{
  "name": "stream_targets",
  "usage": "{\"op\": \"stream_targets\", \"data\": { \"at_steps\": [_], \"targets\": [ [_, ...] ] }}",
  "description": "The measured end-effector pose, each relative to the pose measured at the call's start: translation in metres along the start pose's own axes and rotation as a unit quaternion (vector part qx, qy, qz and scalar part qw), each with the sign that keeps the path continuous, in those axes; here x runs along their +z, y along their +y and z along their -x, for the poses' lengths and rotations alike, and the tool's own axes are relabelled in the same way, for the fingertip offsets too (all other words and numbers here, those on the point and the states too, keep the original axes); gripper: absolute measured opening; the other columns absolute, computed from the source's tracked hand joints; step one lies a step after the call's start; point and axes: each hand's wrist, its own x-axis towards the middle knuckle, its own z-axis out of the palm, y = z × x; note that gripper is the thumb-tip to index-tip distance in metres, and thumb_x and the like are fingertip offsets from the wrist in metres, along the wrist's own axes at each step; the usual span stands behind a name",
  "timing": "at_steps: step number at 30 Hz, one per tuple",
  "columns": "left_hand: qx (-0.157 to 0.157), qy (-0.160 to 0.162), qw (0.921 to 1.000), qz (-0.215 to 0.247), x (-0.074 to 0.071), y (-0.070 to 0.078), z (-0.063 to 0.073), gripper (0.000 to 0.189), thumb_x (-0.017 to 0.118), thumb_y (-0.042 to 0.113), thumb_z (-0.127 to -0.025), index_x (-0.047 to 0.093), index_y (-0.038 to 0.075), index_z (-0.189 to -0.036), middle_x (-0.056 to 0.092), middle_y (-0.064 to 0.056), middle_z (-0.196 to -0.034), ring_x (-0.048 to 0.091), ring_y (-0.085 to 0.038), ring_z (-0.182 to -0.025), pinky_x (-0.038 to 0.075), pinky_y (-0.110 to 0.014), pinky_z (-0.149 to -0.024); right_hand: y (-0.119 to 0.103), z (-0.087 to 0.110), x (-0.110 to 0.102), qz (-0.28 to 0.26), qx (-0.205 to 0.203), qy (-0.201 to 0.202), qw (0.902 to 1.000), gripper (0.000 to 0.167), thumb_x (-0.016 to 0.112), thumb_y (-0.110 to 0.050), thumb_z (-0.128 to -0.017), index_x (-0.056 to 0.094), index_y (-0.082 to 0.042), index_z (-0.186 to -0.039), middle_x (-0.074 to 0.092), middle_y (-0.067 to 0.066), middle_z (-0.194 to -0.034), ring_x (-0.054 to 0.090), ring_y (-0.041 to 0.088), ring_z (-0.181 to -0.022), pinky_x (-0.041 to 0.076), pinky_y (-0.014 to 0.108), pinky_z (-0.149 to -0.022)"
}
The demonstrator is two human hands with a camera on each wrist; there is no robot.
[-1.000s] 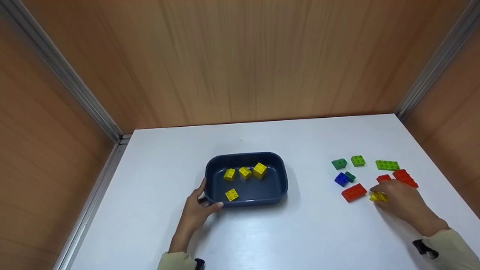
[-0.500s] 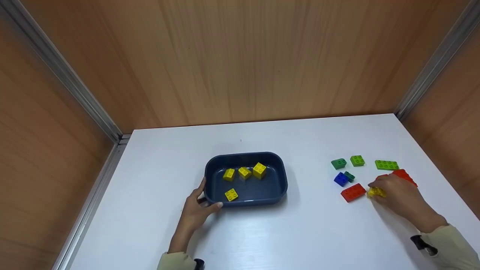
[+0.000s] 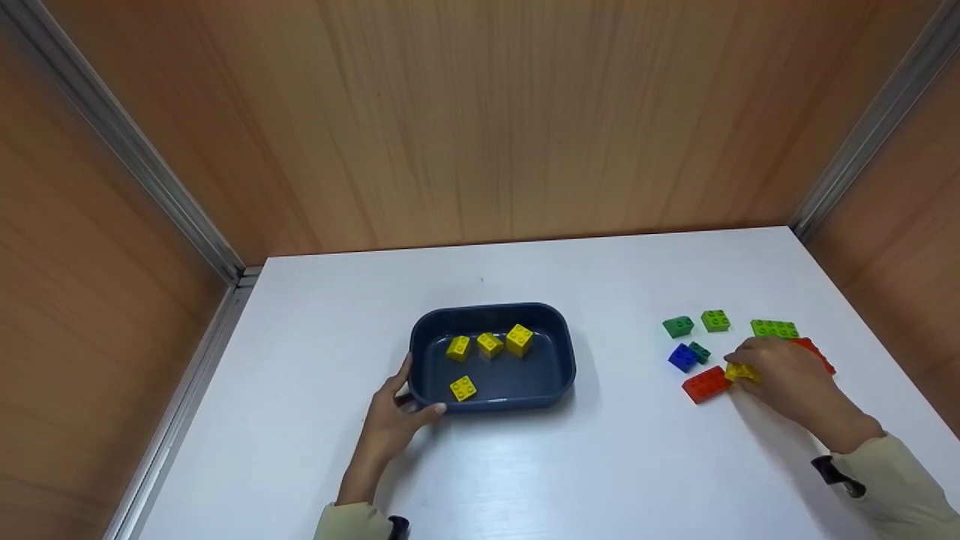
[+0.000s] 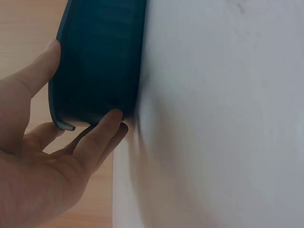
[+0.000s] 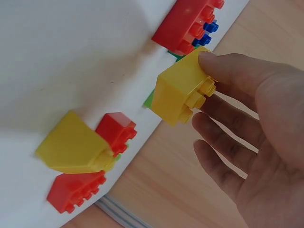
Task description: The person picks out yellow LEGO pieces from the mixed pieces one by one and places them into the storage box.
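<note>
My left hand (image 3: 390, 427) grips the near left corner of a dark blue plastic tray (image 3: 517, 403), thumb on the front side and fingers against the left end. Several yellow toy bricks (image 3: 519, 340) lie in this tray. Over at the right, my right hand (image 3: 795, 382) pinches a yellow toy brick (image 5: 178, 90) between thumb and fingers, its studs facing the palm in the right wrist view. In the head view that brick overlaps the end of a red brick (image 3: 707, 385). A yellow sloped brick (image 5: 71, 142) shows on the table in the right wrist view, hidden in the head view.
Green bricks (image 3: 679, 326) and a blue brick (image 3: 682, 358) lie beyond the red one. A flat light green brick (image 3: 775, 328) and another red brick (image 3: 814, 352) lie behind my right hand. Wooden panels (image 3: 517, 127) enclose the white table (image 3: 337, 300).
My right hand has moved left and slightly away from me with the yellow brick, towards the red brick. My left hand and the tray stay in place.
</note>
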Motion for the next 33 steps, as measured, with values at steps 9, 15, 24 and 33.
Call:
{"op": "stream_targets", "data": {
  "at_steps": [9, 15, 24, 33],
  "targets": [
    [0.004, 0.000, 1.0000, 0.003, 0.000, 0.000, 0.000, 0.102, 0.088, 0.013, -0.087, 0.028, 0.018, -0.168, 0.033, -0.028, -0.167, 0.050, -0.052, -0.141, 0.057, -0.049, -0.105, -0.016, -0.015, -0.006, 0.009, -0.025, 0.009, 0.9996, 0.041, 0.096, 0.004, -0.069, 0.082, 0.001, -0.108, 0.078, 0.019, -0.104, 0.072, 0.042, -0.102, 0.060, 0.059, -0.094],
    [0.005, -0.001, 1.0000, 0.006, 0.000, 0.000, -0.001, 0.102, 0.088, 0.012, -0.086, 0.028, 0.018, -0.169, 0.033, -0.028, -0.167, 0.050, -0.052, -0.141, 0.058, -0.048, -0.104, -0.028, -0.025, -0.008, 0.013, -0.042, 0.019, 0.9988, 0.041, 0.096, 0.003, -0.070, 0.082, -0.002, -0.108, 0.078, 0.019, -0.106, 0.069, 0.040, -0.099, 0.066, 0.051, -0.081],
    [0.001, -0.001, 1.0000, 0.004, 0.000, 0.000, 0.000, 0.102, 0.088, 0.013, -0.087, 0.028, 0.020, -0.169, 0.032, -0.027, -0.168, 0.050, -0.051, -0.141, 0.058, -0.048, -0.104, -0.049, -0.044, -0.013, 0.026, -0.068, 0.017, 0.9972, 0.046, 0.097, 0.002, -0.068, 0.082, -0.002, -0.112, 0.077, 0.019, -0.111, 0.070, 0.040, -0.104, 0.064, 0.055, -0.088],
    [0.001, -0.002, 1.0000, 0.001, -0.001, -0.001, 0.000, 0.102, 0.089, 0.015, -0.087, 0.028, 0.021, -0.169, 0.031, -0.027, -0.168, 0.051, -0.049, -0.141, 0.058, -0.047, -0.104, -0.073, -0.064, -0.015, 0.039, -0.105, 0.020, 0.9934, 0.038, 0.095, -0.004, -0.076, 0.082, -0.005, -0.112, 0.077, 0.013, -0.109, 0.069, 0.034, -0.100, 0.064, 0.054, -0.086]
  ]
}}
